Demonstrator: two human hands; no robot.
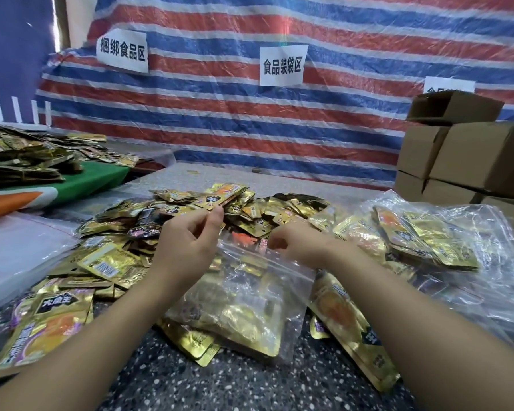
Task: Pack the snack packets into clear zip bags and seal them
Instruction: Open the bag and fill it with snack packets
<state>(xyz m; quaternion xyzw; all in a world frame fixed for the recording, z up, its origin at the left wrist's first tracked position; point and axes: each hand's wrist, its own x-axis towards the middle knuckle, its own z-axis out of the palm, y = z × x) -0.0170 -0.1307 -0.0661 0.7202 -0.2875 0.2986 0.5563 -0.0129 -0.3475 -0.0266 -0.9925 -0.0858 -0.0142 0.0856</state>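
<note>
On the speckled dark table [226, 387], my right hand [297, 243] pinches the packet-filled clear plastic zip bag [244, 298] at its top edge; my left hand [187, 241] hovers, fingers curled, holding nothing

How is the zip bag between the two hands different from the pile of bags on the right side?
The zip bag in hand is single and held at its top edge by the left hand and the right hand. The bags at right are several, heaped and untouched. The held one lies near, the heap beside the cardboard boxes. Both are clear and hold gold packets.
</note>
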